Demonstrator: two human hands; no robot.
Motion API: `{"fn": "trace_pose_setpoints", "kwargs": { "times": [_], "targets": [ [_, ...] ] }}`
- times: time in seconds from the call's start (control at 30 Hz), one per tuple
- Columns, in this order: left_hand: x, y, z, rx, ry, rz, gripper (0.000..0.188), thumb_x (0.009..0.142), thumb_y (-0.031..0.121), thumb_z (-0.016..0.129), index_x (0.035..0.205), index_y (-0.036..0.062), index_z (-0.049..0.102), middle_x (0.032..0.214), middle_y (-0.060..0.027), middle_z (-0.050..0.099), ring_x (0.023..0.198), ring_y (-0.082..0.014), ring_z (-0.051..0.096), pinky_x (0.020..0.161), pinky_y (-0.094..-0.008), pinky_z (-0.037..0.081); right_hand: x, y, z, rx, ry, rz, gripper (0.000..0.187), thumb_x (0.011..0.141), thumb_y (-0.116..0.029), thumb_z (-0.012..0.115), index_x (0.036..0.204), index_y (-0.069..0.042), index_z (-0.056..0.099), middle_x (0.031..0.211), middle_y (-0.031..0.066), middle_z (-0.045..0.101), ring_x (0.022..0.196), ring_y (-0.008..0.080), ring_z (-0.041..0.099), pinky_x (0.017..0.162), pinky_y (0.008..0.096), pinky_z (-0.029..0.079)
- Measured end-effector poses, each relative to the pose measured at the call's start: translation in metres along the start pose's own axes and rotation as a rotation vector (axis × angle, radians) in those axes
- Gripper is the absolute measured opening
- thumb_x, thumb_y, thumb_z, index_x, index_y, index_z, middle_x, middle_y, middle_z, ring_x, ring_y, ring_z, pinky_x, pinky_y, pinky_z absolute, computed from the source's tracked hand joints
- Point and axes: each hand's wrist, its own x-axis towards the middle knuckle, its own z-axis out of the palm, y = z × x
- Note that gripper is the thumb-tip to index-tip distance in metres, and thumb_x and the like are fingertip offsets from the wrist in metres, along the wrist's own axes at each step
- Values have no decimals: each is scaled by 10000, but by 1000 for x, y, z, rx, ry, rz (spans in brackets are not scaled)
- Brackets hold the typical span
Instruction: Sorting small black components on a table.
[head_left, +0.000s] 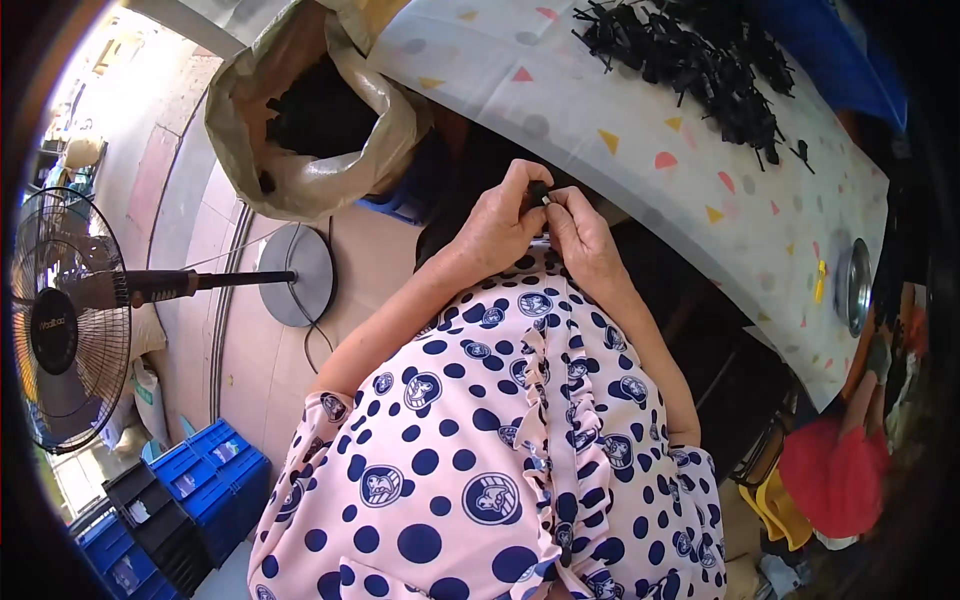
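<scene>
My left hand (497, 222) is closed, pinching a small black part (539, 190) between thumb and fingers just off the table's near edge. Against it, my right hand (588, 240) is closed too, its thumb and forefinger at the part's end, where a little pale, shiny bit shows. The part's exact kind is too small to tell. On the table, beyond my hands to the right, lies a heap of similar-looking thin black pieces (690, 65). To the left, an open woven sack (375, 160) contains a dark mass of black pieces (318, 115).
A patterned cloth (590, 100) covers the table. Toward its right end are a round metal dish (858, 287) and a narrow yellow item (820, 282). A standing fan (60, 320) with a round base (298, 275) and blue crates (210, 470) stand at left.
</scene>
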Motion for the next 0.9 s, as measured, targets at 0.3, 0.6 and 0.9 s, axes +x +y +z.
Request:
{"fn": "trace_pose_setpoints", "kwargs": {
  "times": [0.3, 0.6, 0.9],
  "targets": [
    [-2, 1, -1, 130, -13, 32, 330, 819, -58, 575, 1093, 54, 429, 751, -106, 575, 652, -169, 563, 616, -291, 466, 1, 4, 1, 31, -10, 25, 167, 992, -173, 472, 987, -14, 522, 691, 30, 514, 618, 89, 431, 575, 246, 411],
    [-3, -4, 8, 291, 103, 110, 296, 814, -21, 605, 1057, 66, 458, 743, -150, 555, 647, -277, 567, 610, -331, 466, 3, 16, 4, 56, 43, 20, 163, 987, -184, 485, 972, -32, 541, 688, 24, 505, 620, 85, 439, 567, 246, 417],
    [5, -15, 4, -183, 118, -21, 219, 895, 37, 564, 1086, 75, 462, 871, -22, 578, 649, -80, 511, 580, -218, 440, 5, 15, -2, 189, 53, -4, 193, 990, -204, 483, 999, -23, 547, 673, -29, 467, 563, 31, 367, 492, 193, 327]
  ]
}}
